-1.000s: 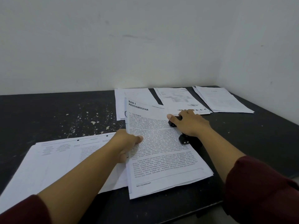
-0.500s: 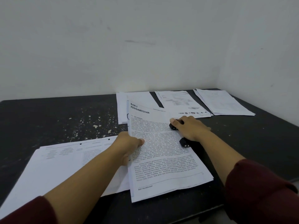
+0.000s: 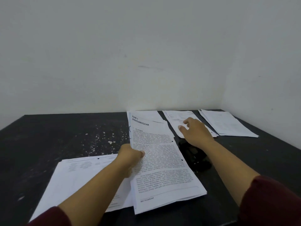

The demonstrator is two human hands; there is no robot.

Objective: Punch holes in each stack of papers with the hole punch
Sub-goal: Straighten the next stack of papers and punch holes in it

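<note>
White stack (image 3: 161,162) w/ two holes, pinched by left hand (image 3: 130,154); right hand (image 3: 194,132) loose, empty, past punch (image 3: 193,154). Next: fresh stack.

Both forearms are bare below dark maroon sleeves pushed up toward the elbows; the left hand (image 3: 130,154) and right hand (image 3: 195,132) wear nothing.
</note>
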